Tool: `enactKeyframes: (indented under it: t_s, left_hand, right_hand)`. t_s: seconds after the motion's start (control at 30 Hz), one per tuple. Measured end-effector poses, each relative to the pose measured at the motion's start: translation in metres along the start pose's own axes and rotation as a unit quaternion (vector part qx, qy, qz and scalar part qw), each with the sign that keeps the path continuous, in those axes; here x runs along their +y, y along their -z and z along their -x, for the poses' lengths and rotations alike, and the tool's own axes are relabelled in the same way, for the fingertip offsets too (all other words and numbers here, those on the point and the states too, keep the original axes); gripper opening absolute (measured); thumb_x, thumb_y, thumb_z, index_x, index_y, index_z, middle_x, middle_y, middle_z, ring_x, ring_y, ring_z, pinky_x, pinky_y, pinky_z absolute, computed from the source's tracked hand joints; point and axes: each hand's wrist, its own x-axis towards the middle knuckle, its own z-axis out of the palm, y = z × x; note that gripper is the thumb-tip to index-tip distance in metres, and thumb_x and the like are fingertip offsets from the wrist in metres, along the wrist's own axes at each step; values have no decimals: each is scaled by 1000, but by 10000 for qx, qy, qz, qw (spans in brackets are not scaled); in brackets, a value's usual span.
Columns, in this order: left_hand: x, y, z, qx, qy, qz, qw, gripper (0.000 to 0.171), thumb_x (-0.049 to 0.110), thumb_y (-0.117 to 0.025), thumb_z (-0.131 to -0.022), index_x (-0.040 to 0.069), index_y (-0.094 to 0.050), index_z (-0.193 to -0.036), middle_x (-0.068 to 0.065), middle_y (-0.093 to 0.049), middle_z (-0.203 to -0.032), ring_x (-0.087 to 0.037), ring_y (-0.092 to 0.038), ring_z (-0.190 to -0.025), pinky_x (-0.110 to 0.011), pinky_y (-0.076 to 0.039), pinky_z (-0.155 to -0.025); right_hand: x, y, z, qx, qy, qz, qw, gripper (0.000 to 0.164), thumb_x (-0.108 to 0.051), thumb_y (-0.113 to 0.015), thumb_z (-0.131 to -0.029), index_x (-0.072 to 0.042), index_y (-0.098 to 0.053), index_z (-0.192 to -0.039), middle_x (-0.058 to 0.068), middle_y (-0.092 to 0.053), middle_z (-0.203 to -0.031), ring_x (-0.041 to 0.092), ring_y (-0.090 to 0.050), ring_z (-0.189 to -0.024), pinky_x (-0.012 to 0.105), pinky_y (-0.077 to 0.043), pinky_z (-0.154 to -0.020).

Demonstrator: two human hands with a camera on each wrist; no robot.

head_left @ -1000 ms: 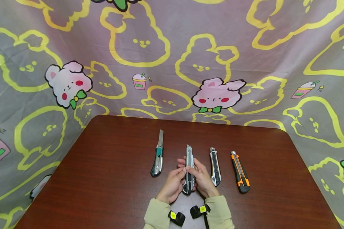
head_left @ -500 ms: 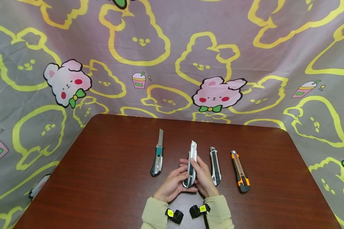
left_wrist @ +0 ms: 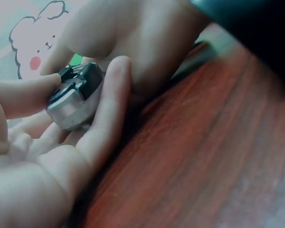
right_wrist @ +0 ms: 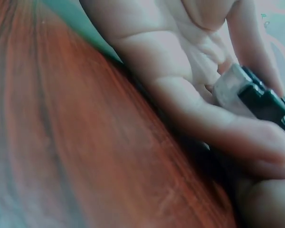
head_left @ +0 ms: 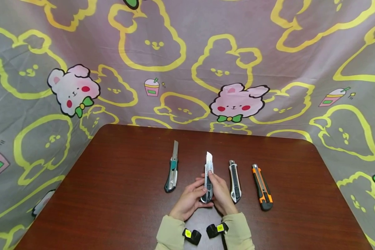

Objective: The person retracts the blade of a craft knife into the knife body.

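Both hands hold a silver and black utility knife (head_left: 208, 163) above the near middle of the table, its slanted blade tip pointing away from the person. The left hand (head_left: 187, 200) grips the handle's lower end, thumb on top and fingers underneath. Higher up, the right hand (head_left: 222, 195) holds the handle from the right side, its thumb lying along the upper face. In the left wrist view the knife's rounded butt (left_wrist: 69, 111) shows between the left thumb and fingers. The right wrist view shows the same butt (right_wrist: 230, 88) beside the right palm. Fingers hide parts of the handle.
A teal and black utility knife (head_left: 173, 167) with its blade out lies to the left. Right of the hands lie a grey and black utility knife (head_left: 235, 184) and an orange and black one (head_left: 262, 189). The brown table (head_left: 112, 194) meets a patterned cloth (head_left: 181, 31) behind.
The held knife has shifted slightly away from the person, briefly leaning right before straightening. The right thumb has moved up along it, and the left fingers now spread below its butt.
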Motion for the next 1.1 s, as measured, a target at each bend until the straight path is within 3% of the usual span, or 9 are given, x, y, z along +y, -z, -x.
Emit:
enactKeyframes:
  t_s: [0.43, 0.8, 1.1]
  left_hand:
    - [-1, -4, -2, 272, 58, -151, 9995, 46, 12, -48, -91, 4, -37, -135, -18, -44, -132, -24, -57, -99, -44, -53, -76]
    - [-4, -4, -4, 386, -6, -88, 9992, 45, 17, -45, -94, 3, -36, -135, -20, -46, -130, -25, -59, -98, -48, -53, -73]
    - [-3, -5, -3, 455, -70, -55, 9989, 44, 15, -43, -94, 2, -36, -135, -21, -49, -126, -26, -60, -93, -50, -53, -71]
  right_hand:
    - [3, -4, -3, 595, 215, 393, 9972, 61, -48, -48, -88, 10, -53, -107, 11, -68, -85, 19, -63, -73, 28, -51, -68]
    - [0, -5, 1, 451, 512, 491, 9965, 42, -31, -51, -90, 9, -56, -102, 9, -67, -86, 16, -62, -77, 25, -50, -71]
    - [1, -4, 2, 255, 660, 391, 9967, 41, -29, -54, -88, 9, -57, -103, 14, -66, -92, 16, -62, -81, 25, -50, -73]
